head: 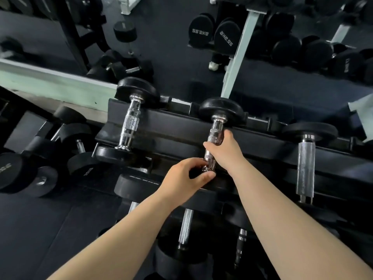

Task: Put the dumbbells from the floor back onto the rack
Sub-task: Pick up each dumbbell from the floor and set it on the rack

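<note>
Three dumbbells are lying across the top tier of the black steel rack [177, 126], and I am holding the middle one, a dumbbell with round black rubber heads and a chrome knurled handle [216, 131]. Its far head is sitting at the tier's back edge, and its handle is running toward the front edge. Bare rail is showing on both sides of it. One wide gap is opening toward the similar chrome-handled dumbbell [130, 122] near the tier's left end, and another toward the dull grey-handled dumbbell [305, 158] on the right. Dark rubber floor matting [40, 229] is lying open off the rack's left front corner.

Two reflected black heads [226, 37] in the wall mirror [171, 47] behind the rack are showing white lettering that reads as 22.5KG, flipped by the reflection. The lettering on a lower-tier black head [137, 184] is too blurred for me to read.

My right hand [224, 152] is reaching in over the front edge with the arm nearly straight, wrapping the middle of the handle. My left hand [185, 178] is curling fingers and thumb around the handle's near end, hiding most of the near head.
</note>
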A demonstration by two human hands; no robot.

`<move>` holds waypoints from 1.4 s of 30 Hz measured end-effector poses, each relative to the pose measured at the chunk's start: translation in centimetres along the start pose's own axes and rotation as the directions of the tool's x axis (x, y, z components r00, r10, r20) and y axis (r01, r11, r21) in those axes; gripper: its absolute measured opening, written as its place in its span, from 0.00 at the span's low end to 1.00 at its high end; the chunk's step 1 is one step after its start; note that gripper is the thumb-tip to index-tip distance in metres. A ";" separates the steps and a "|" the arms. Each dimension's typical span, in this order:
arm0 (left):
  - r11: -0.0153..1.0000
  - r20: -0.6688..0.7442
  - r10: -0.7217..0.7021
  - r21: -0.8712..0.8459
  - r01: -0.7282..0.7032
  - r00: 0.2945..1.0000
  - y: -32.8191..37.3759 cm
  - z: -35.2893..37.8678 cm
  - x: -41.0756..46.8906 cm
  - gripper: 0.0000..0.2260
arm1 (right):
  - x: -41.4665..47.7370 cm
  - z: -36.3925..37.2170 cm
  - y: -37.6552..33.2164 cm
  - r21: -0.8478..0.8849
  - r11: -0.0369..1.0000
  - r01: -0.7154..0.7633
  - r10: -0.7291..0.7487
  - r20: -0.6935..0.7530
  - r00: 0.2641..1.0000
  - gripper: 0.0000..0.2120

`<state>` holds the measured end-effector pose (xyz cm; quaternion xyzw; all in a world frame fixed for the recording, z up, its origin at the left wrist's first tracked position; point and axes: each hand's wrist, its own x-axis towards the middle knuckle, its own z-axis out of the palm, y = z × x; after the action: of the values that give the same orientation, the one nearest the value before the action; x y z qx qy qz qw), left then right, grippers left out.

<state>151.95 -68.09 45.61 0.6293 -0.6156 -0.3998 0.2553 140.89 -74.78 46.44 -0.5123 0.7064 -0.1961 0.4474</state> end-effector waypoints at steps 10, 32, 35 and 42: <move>0.998 -0.610 0.012 0.050 0.024 0.793 -6.6 -9.9 -5.3 0.20 | -1.1 5.8 -6.9 0.233 0.882 0.410 -0.358 -0.235 0.904 0.17; 0.991 0.062 0.102 0.085 -0.108 0.993 -15.0 -19.4 0.2 0.24 | 1.0 18.5 -12.0 0.426 0.895 -0.135 0.113 0.077 0.991 0.22; 0.994 0.043 0.081 0.076 -0.084 0.996 -14.8 -19.1 0.1 0.24 | 1.1 18.6 -11.9 0.421 0.898 -0.132 0.117 0.062 0.991 0.21; 0.995 0.079 0.007 0.096 -0.015 0.997 -14.5 -18.7 -1.1 0.28 | 0.5 18.4 -12.0 0.249 0.966 -0.071 0.075 -0.008 0.997 0.21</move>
<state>175.56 -68.64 44.33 0.6214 -0.6473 -0.3924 0.2023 162.75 -76.65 45.48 -0.4242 0.6984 -0.2707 0.5089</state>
